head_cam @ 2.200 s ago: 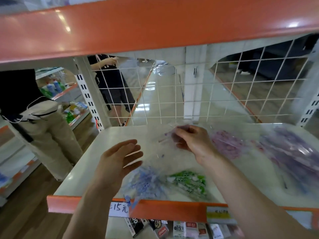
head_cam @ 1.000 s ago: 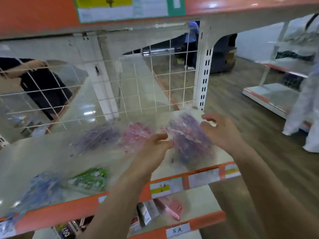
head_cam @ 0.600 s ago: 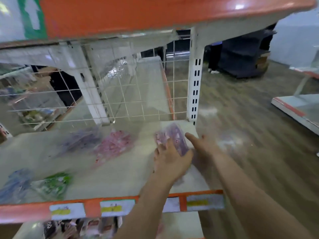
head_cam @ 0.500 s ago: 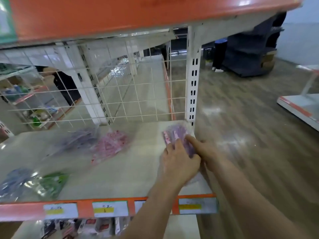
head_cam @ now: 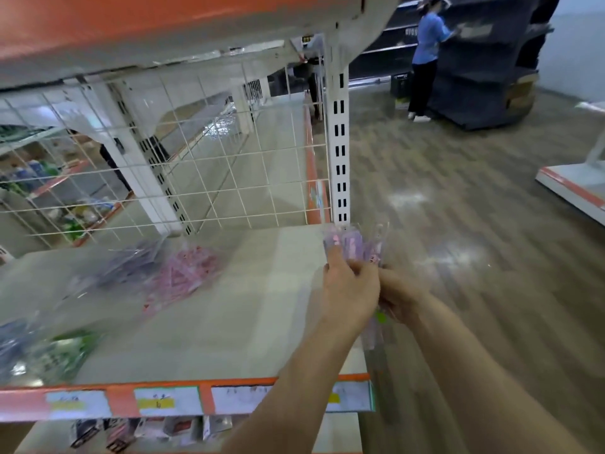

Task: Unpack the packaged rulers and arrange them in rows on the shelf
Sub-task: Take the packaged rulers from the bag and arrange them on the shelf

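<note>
Both hands hold a bundle of purple rulers (head_cam: 355,245) in clear wrap, upright at the right end of the white shelf (head_cam: 248,309). My left hand (head_cam: 348,290) grips the bundle from the left and my right hand (head_cam: 397,298) from the right, partly behind the left. On the shelf lie a pink ruler pack (head_cam: 183,273), a darker purple pack (head_cam: 127,267), a green pack (head_cam: 65,352) and a blue pack (head_cam: 13,342), all blurred.
An orange-edged shelf (head_cam: 131,24) hangs low overhead. A wire grid (head_cam: 203,165) backs the shelf and a white slotted post (head_cam: 340,152) stands at its right end. Price labels (head_cam: 163,401) line the front lip. A person in blue (head_cam: 425,54) stands far right.
My hands have picked up the purple ruler bundle from the shelf's right part and carried it to the right end, now upright. The view has swung right.
</note>
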